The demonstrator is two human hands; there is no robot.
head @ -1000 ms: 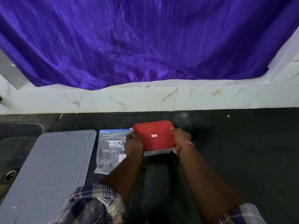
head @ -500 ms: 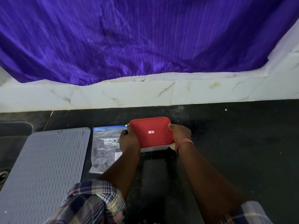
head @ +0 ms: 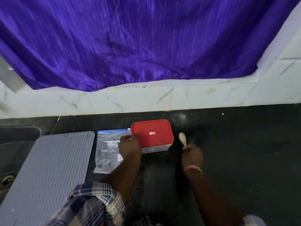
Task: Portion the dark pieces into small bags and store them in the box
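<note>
A clear box with a red lid (head: 152,134) stands closed on the black counter (head: 236,144). Left of it lies a clear zip bag (head: 107,149) with a blue seal and white print; dark pieces show inside. My left hand (head: 130,146) rests against the box's left front corner, partly over the bag, fingers curled on the lid's edge. My right hand (head: 192,154) is to the right of the box, apart from it, closed around the handle of a small pale wooden spoon (head: 182,138) that points away from me.
A grey ribbed silicone mat (head: 48,173) lies at the left, partly over a dark sink with a drain (head: 6,180). A white marble upstand (head: 146,100) and a purple curtain (head: 138,41) back the counter. Bare counter stretches to the right.
My right hand has left the box's right side and moved right, now holding a wooden spoon. My left hand stays at the box's left corner. The box sits on the counter.
</note>
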